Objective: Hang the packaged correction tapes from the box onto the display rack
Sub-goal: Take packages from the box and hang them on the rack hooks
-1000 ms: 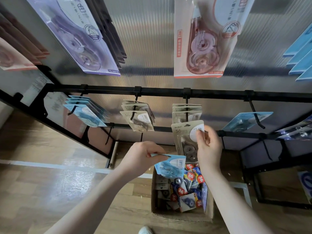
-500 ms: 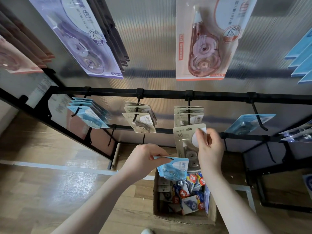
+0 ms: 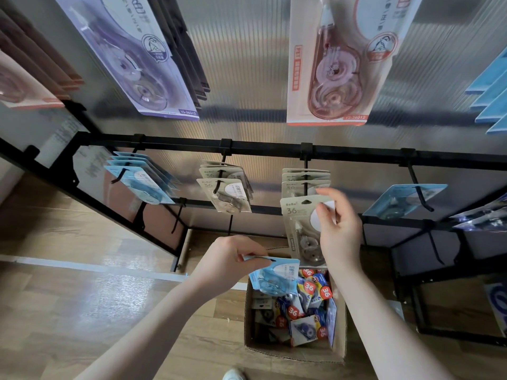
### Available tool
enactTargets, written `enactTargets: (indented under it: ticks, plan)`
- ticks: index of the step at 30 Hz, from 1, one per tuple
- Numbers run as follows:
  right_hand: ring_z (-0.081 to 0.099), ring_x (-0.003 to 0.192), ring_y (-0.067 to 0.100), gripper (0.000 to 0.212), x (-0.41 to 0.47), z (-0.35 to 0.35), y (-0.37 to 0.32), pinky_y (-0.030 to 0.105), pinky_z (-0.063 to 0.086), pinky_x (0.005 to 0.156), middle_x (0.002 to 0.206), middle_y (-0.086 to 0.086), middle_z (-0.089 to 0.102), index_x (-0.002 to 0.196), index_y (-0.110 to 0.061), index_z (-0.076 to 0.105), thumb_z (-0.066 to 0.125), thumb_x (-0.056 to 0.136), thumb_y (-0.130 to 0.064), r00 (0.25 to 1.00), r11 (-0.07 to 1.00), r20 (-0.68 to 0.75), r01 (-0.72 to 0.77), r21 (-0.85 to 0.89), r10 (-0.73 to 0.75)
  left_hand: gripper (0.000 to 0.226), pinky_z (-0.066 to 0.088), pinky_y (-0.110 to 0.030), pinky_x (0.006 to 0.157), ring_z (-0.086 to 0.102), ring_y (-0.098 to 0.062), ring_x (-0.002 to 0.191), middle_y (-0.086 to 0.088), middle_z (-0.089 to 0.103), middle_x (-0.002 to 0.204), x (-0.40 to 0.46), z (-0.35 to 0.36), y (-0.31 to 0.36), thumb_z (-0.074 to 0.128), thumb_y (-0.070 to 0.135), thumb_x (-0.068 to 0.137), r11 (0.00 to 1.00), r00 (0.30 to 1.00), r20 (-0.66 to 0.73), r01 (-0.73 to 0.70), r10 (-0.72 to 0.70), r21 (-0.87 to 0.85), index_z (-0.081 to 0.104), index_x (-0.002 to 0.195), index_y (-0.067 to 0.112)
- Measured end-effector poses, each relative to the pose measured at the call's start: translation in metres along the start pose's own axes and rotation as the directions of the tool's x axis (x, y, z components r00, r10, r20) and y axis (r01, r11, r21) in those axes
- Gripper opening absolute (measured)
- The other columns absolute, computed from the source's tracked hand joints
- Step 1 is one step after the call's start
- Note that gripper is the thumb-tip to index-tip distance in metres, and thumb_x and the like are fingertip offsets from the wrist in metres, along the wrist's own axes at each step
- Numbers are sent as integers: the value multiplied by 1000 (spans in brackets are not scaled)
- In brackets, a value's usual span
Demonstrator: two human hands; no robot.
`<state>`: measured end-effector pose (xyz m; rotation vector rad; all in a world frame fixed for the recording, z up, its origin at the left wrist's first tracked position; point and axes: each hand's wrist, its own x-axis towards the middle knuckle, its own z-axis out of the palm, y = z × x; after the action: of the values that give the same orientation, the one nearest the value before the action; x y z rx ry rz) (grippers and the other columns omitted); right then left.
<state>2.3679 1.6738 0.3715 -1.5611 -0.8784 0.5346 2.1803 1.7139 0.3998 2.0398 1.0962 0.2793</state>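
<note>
Hanging is well underway: on the display rack [image 3: 263, 149] one hook carries about four blue packs [image 3: 142, 179], the next about four beige packs [image 3: 225, 187], a third three beige packs [image 3: 304, 182], a fourth one blue pack [image 3: 403, 198]. The right hand [image 3: 340, 231] pinches a beige correction tape pack [image 3: 299, 223] just below the third hook, unhung. The left hand [image 3: 227, 261] grips a blue pack [image 3: 277, 275] over the cardboard box [image 3: 293, 352], which holds many more, too jumbled to count.
</note>
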Motion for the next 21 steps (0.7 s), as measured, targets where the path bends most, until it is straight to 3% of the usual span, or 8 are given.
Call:
enactTargets:
  ticks: [5, 15, 21]
  plan:
    - [54, 102, -9, 28, 7, 0, 9, 4, 38, 85, 107, -3, 64, 110, -15, 65, 50, 92, 0, 996, 995, -10, 87, -48, -88, 10, 40, -9, 61, 53, 8, 77, 25, 57, 74, -1, -2, -3, 71, 19, 81, 1000, 1000, 8, 2, -2, 18, 75, 90, 15]
    - [56, 92, 7, 26, 27, 5, 22, 12, 47, 79, 97, -3, 60, 106, -13, 68, 60, 86, 1, 988, 971, -24, 147, -189, -154, 11, 39, -7, 62, 53, 9, 78, 25, 57, 73, 1, -2, 0, 72, 21, 80, 1000, 1000, 0, -6, 6, 17, 75, 88, 16]
    - [58, 95, 14, 26, 20, -16, 27, 21, 49, 79, 105, 5, 61, 113, -12, 64, 61, 87, -9, 992, 967, -99, 56, -248, -83, 10, 36, -9, 59, 52, 8, 72, 24, 56, 72, 9, -2, 12, 72, 21, 80, 998, 999, 17, -50, 49, 37, 75, 87, 14]
